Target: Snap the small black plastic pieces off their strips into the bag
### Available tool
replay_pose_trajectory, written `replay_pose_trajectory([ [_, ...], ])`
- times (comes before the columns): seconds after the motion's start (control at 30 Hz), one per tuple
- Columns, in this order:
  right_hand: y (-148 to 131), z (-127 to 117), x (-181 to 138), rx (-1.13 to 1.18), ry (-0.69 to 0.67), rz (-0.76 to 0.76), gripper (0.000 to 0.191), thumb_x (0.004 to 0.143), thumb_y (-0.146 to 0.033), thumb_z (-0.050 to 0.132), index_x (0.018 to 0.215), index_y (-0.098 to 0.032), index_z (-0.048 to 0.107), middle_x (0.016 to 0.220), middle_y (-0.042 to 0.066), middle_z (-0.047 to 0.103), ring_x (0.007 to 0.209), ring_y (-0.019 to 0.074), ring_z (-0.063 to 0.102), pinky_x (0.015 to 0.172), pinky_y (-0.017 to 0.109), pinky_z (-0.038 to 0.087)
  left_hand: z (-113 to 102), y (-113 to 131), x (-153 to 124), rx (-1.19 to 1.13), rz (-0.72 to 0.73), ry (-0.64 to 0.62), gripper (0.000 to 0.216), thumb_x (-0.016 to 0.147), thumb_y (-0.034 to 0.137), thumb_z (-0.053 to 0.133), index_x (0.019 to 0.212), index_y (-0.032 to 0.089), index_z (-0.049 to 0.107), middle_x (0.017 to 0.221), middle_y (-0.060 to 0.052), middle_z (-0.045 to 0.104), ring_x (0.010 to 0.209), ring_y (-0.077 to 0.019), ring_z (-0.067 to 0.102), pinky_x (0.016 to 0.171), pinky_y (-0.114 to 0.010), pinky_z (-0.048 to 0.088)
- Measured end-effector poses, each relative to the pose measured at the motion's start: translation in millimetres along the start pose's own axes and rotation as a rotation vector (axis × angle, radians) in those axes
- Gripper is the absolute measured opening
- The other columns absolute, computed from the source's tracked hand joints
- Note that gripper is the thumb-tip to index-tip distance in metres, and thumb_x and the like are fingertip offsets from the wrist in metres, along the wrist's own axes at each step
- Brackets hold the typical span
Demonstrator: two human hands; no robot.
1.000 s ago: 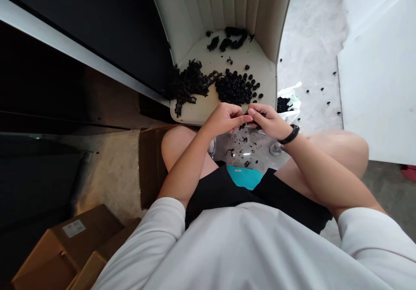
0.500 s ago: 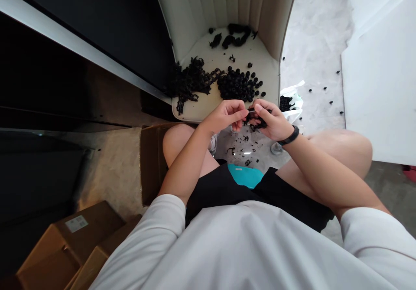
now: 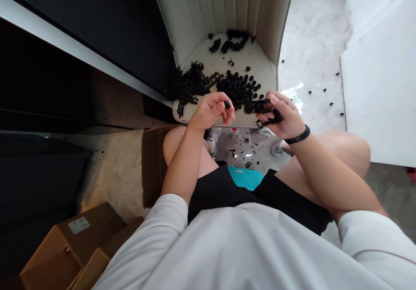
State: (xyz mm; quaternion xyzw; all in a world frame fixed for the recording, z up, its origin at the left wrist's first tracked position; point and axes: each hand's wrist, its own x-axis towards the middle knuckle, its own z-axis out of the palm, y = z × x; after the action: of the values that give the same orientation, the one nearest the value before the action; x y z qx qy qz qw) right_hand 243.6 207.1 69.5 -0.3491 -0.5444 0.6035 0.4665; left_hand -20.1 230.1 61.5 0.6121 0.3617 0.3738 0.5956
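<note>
My left hand [image 3: 209,110] pinches a small black round part [image 3: 227,105] between thumb and fingertips. My right hand [image 3: 282,115], with a black band on its wrist, grips a black plastic strip of joined parts [image 3: 264,108]. Both hands hover just in front of a cream chair seat [image 3: 211,114]. On the seat lies a pile of small black round parts [image 3: 238,88], with a tangle of black leftover strips [image 3: 190,84] to its left and a few more black pieces [image 3: 232,43] near the backrest.
Black scraps [image 3: 242,147] litter the floor between my knees, and loose black parts [image 3: 325,91] dot the pale floor at right. A plastic bag [image 3: 294,95] lies beside the chair. Cardboard boxes [image 3: 78,238] stand at lower left. A dark cabinet fills the left, a white panel [image 3: 377,77] the right.
My hands have come apart: the left one pulled away to the left with one small black part, while the right one rose slightly, keeping the strip.
</note>
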Motion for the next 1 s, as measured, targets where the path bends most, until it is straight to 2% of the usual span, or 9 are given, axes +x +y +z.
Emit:
replay_pose_trajectory([
  [0.07, -5, -12, 3, -0.182, 0.019, -0.054, 0.064, 0.099, -0.083, 0.062, 0.077, -0.026, 0.042, 0.069, -0.002, 0.036, 0.062, 0.0163, 0.036, 0.059, 0.034, 0.032, -11, 2, 4, 0.146, 0.056, 0.09, 0.067, 0.088, 0.089, 0.068, 0.106, 0.024, 0.073, 0.092, -0.006, 0.079, 0.069, -0.0154, 0.074, 0.057, -0.027, 0.059],
  [0.17, -11, -22, 2, -0.435, -0.024, -0.102, 0.062, 0.104, -0.074, 0.059, 0.071, -0.024, 0.044, 0.065, 0.0, 0.041, 0.064, 0.0169, 0.038, 0.062, 0.035, 0.03, -25, -1, 15, 0.405, 0.143, 0.232, 0.047, 0.098, 0.068, 0.072, 0.115, 0.024, 0.077, 0.106, -0.008, 0.08, 0.086, -0.0158, 0.075, 0.072, -0.027, 0.062],
  [0.27, -9, -21, -5, -0.644, -0.157, -0.122, 0.052, 0.109, -0.057, 0.055, 0.072, -0.025, 0.04, 0.062, -0.001, 0.039, 0.061, 0.0166, 0.037, 0.063, 0.035, 0.029, -34, -15, 31, 0.678, 0.192, 0.335, 0.025, 0.098, 0.043, 0.077, 0.112, 0.021, 0.081, 0.105, -0.008, 0.076, 0.092, -0.0175, 0.072, 0.089, -0.034, 0.063],
  [0.33, -3, -18, -9, -0.788, -0.258, -0.134, 0.041, 0.108, -0.046, 0.054, 0.075, -0.025, 0.04, 0.063, -0.001, 0.04, 0.06, 0.017, 0.037, 0.064, 0.035, 0.027, -38, -28, 43, 0.793, 0.203, 0.368, 0.02, 0.096, 0.034, 0.079, 0.11, 0.02, 0.082, 0.103, -0.008, 0.073, 0.094, -0.0193, 0.069, 0.097, -0.039, 0.062],
  [0.43, 4, -15, -13, -0.931, -0.361, -0.156, 0.033, 0.108, -0.041, 0.05, 0.08, -0.025, 0.042, 0.069, 0.002, 0.048, 0.065, 0.0194, 0.043, 0.066, 0.035, 0.026, -38, -44, 58, 0.839, 0.216, 0.392, 0.02, 0.095, 0.032, 0.081, 0.112, 0.021, 0.083, 0.109, -0.009, 0.069, 0.103, -0.0232, 0.068, 0.107, -0.046, 0.059],
  [0.53, 6, -17, -15, -0.958, -0.406, -0.162, 0.036, 0.11, -0.049, 0.049, 0.082, -0.026, 0.042, 0.073, 0.003, 0.052, 0.068, 0.0204, 0.046, 0.067, 0.035, 0.026, -31, -50, 65, 0.854, 0.242, 0.379, 0.021, 0.096, 0.036, 0.081, 0.111, 0.022, 0.084, 0.114, -0.01, 0.066, 0.114, -0.0268, 0.066, 0.115, -0.05, 0.054],
  [0.73, 5, -21, -19, -0.967, -0.42, -0.165, 0.041, 0.109, -0.055, 0.052, 0.083, -0.026, 0.04, 0.073, 0.002, 0.051, 0.068, 0.0203, 0.046, 0.066, 0.034, 0.026, -18, -44, 61, 0.917, 0.258, 0.28, 0.022, 0.089, 0.034, 0.087, 0.109, 0.024, 0.085, 0.127, -0.012, 0.066, 0.122, -0.0304, 0.063, 0.118, -0.055, 0.05],
  [0.87, 7, -22, -20, -1.001, -0.434, -0.158, 0.037, 0.11, -0.05, 0.051, 0.083, -0.025, 0.044, 0.076, 0.004, 0.055, 0.069, 0.0205, 0.047, 0.065, 0.034, 0.026, -19, -39, 59, 0.872, 0.287, 0.315, 0.025, 0.087, 0.031, 0.09, 0.109, 0.024, 0.083, 0.129, -0.012, 0.067, 0.126, -0.0301, 0.063, 0.119, -0.053, 0.051],
  [1.0, 8, -23, -20, -1.041, -0.429, -0.145, 0.035, 0.112, -0.046, 0.047, 0.085, -0.023, 0.05, 0.08, 0.006, 0.06, 0.071, 0.0212, 0.05, 0.067, 0.035, 0.027, -20, -28, 56, 0.803, 0.311, 0.368, 0.014, 0.091, 0.033, 0.086, 0.089, 0.022, 0.078, 0.121, -0.009, 0.069, 0.12, -0.0265, 0.067, 0.115, -0.047, 0.054],
])
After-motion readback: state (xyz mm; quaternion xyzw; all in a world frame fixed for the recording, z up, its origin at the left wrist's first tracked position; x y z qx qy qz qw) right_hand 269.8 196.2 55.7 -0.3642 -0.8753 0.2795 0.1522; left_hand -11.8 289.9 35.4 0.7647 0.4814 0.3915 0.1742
